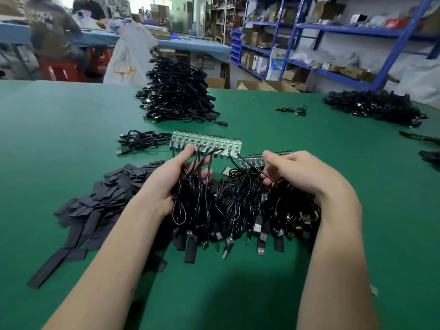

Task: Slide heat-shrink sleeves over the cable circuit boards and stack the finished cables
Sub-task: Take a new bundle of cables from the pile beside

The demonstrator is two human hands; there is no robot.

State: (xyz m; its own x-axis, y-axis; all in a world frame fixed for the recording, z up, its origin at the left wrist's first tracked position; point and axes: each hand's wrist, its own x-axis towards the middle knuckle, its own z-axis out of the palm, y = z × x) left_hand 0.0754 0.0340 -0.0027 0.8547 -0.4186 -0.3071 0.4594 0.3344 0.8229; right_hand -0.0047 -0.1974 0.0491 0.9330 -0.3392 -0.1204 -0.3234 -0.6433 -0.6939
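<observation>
left hand (pixel 181 177): fingers curling round a bundle of black cables (pixel 238 206) on the green counter (pixel 59 129).
right hand (pixel 295 172): pinching one thin cable lead, which is running up-left toward the board strip (pixel 206 142).
key relation: sleeves (pixel 100 201) lying left of the bundle, beside the left hand, long axes mixed.
stack (pixel 178 91): finished cables piling far ahead, well apart.
hidden: right fingertips' grip unclear; second board strip mostly covered.
</observation>
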